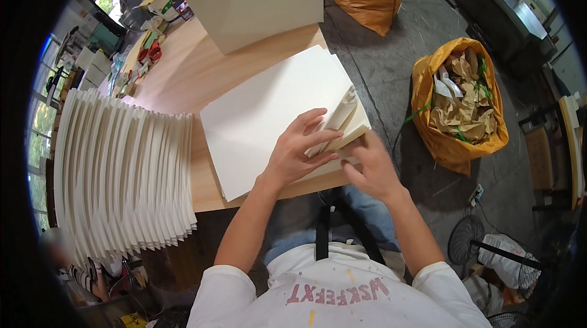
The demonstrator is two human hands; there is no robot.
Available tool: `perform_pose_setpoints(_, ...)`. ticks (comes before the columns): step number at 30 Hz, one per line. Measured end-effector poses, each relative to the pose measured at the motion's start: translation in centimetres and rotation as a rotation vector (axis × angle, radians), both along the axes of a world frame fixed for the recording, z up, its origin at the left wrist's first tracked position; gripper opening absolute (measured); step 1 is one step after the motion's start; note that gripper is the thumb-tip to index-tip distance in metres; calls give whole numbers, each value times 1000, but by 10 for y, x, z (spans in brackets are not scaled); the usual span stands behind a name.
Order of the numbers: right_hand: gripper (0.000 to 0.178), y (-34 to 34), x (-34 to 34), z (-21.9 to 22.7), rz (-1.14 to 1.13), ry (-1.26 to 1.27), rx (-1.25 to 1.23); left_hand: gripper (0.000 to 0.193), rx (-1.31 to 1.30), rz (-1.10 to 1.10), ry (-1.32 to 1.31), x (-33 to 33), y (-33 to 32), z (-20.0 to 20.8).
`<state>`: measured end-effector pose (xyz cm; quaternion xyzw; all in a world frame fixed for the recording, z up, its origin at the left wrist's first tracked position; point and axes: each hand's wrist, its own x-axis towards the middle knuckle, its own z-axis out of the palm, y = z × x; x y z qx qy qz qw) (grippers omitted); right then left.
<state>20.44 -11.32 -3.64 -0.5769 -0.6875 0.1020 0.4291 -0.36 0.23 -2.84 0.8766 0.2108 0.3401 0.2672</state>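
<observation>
A large flat white paper piece (257,111), with another layer under it, lies at an angle on the wooden table in front of me. Its right end has raised, creased flaps (345,114). Across this folded end lies my left hand (296,149), fingers stretched out and spread, the fingertips touching the flaps. My right hand (373,169) is at the lower corner of the same end, its fingers bent around the flap edge and partly blurred. The fingertips of the right hand are partly hidden by the paper.
A long row of folded white paper pieces (122,175) stands at the left. A tall pale board (251,1) rises from the wooden table (183,59). Right on the floor are an orange sack of crumpled brown paper (428,126) and a black fan (468,239). Other people are at the far left.
</observation>
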Motion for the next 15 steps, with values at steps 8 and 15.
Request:
perform_pose_setpoints(8,36,-1,3,-21,120,32,-185,81,292,23,290,3,-10,9)
perform_pose_setpoints(15,28,0,8,-5,113,135,-171,67,294,76,290,9,-3,4)
